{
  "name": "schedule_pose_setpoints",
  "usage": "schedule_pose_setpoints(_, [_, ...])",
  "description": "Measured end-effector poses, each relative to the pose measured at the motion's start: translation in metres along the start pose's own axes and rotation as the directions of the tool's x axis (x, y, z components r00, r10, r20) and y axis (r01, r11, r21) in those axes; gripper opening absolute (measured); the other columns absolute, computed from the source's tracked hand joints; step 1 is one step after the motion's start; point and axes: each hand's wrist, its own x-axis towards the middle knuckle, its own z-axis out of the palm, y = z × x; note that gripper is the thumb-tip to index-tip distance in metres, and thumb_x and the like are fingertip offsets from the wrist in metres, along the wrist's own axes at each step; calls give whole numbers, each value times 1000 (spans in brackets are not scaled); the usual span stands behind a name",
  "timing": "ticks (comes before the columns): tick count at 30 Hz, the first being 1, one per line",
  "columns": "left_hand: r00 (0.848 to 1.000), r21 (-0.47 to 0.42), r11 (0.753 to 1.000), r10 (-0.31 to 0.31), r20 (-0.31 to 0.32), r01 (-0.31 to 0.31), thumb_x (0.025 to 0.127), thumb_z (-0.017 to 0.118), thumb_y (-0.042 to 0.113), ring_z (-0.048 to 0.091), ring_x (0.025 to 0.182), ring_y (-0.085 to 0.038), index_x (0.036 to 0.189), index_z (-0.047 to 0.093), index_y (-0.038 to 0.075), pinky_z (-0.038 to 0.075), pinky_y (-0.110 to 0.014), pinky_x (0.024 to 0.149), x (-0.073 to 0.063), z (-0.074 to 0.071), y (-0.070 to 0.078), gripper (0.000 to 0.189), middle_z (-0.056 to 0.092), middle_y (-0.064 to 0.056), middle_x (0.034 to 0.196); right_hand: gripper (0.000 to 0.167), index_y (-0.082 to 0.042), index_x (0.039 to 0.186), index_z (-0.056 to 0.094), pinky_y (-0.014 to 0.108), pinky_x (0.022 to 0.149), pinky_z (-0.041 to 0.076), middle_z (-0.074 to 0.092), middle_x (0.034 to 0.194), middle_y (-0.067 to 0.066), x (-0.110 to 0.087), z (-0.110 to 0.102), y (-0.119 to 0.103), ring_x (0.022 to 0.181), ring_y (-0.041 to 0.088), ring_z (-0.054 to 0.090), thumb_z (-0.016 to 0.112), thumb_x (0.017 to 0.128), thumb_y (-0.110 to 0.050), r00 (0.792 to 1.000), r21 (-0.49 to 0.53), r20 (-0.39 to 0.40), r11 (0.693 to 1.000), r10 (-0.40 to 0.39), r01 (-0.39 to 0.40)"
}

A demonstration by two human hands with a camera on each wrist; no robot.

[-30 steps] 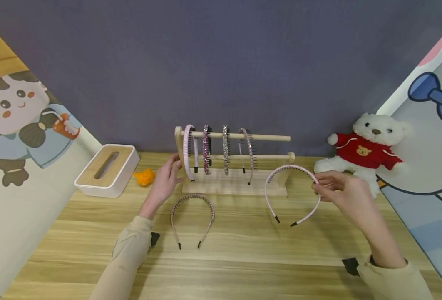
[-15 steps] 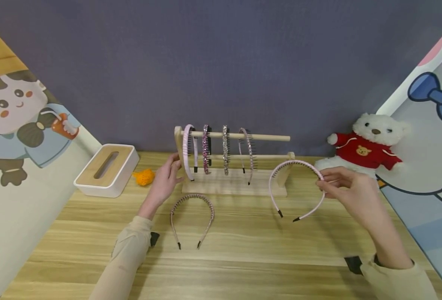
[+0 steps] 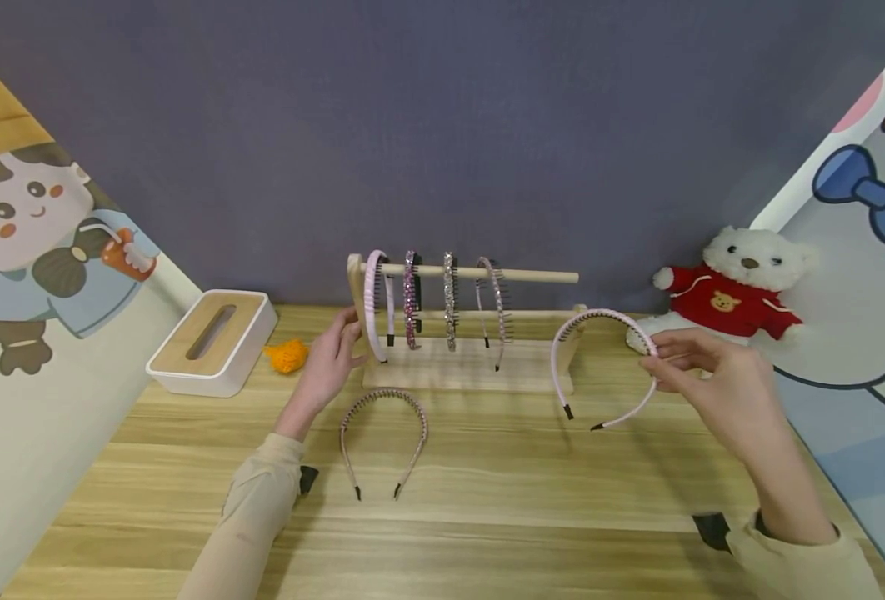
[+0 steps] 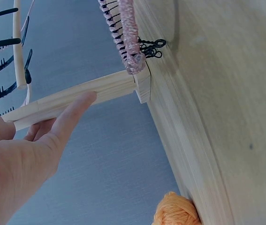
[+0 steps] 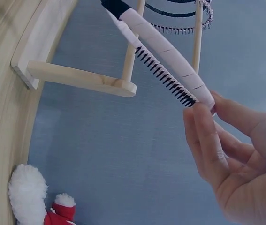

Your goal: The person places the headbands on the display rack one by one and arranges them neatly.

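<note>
In the head view a wooden rack (image 3: 442, 377) stands by the back wall. Several headbands hang from its upper bar: a pink wrapped one (image 3: 371, 304), a magenta glittery one (image 3: 411, 304), a silver one (image 3: 450, 304) and a thin toothed one (image 3: 498, 304). My left hand (image 3: 326, 358) grips the rack's left upright (image 4: 72, 96). My right hand (image 3: 720, 375) pinches a pale pink toothed headband (image 5: 170, 56) by its side, raised in front of the rack's right end, its tips pointing down. Another toothed headband (image 3: 383, 392) lies on the table before the rack.
A white tissue box (image 3: 213, 379) with a wooden lid and an orange yarn-like lump (image 3: 287, 356) are at the left. A white teddy bear (image 3: 723, 292) in a red sweater sits behind my right hand. Dark patches (image 3: 712, 531) lie near both sleeves.
My right hand has moved up and slightly right with the pink headband, bringing it nearer the rack's right end. My left hand has stayed on the upright.
</note>
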Motion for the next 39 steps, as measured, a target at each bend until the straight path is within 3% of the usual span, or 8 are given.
schedule_pose_setpoints(12, [1000, -8, 1000, 3, 3, -3, 120, 32, 15, 48, 142, -53, 157, 37, -9, 62, -54, 97, -1, -1, 1, 45, 45, -35, 155, 35, 5, 116, 74, 4, 61, 55, 75, 98, 21, 0, -4, -4, 75, -15, 62, 89, 84, 6, 997, 19, -63, 999, -33, 34])
schedule_pose_setpoints(21, [1000, -7, 1000, -4, 1, 4, 120, 32, 17, 48, 142, -52, 158, 38, -8, 63, -54, 97, 0, 0, -1, 46, 45, -34, 155, 36, 3, 116, 74, 4, 65, 56, 72, 93, -4, 3, -5, -10, 74, -10, 64, 91, 85, 2, 994, 32, -97, 998, -50, 53])
schedule_pose_setpoints(29, [1000, -2, 1000, 6, -4, -6, 120, 33, 17, 50, 141, -51, 157, 39, -8, 63, -53, 96, 1, 1, -1, 46, 48, -34, 153, 38, 3, 118, 73, 3, 66, 54, 72, 94, -6, 5, -7, -14, 75, -13, 63, 91, 84, 3, 992, 26, -118, 998, -49, 53])
schedule_pose_setpoints(32, [1000, -2, 1000, 7, -5, -8, 120, 33, 17, 50, 141, -51, 157, 38, -8, 63, -53, 97, 1, 1, 0, 46, 48, -34, 153, 38, 2, 118, 73, 3, 65, 54, 68, 93, -14, 6, -7, -15, 74, -12, 63, 91, 85, 2, 992, 28, -124, 999, -36, 40])
schedule_pose_setpoints(36, [1000, 1, 1000, 4, -5, -3, 120, 33, 17, 50, 141, -52, 157, 38, -8, 63, -53, 97, 1, 0, -1, 46, 48, -34, 153, 37, 1, 119, 73, 3, 66, 54, 68, 95, -10, 8, -7, -19, 76, -12, 63, 91, 86, -2, 992, 23, -123, 999, -20, 23])
schedule_pose_setpoints(39, [1000, 2, 1000, 0, -3, 0, 120, 33, 17, 49, 141, -51, 157, 38, -8, 63, -53, 97, 0, 0, -1, 46, 47, -34, 154, 38, 1, 120, 71, 3, 66, 54, 69, 99, 2, 8, -6, -21, 77, -12, 62, 90, 88, -3, 993, 14, -117, 1000, -5, 6])
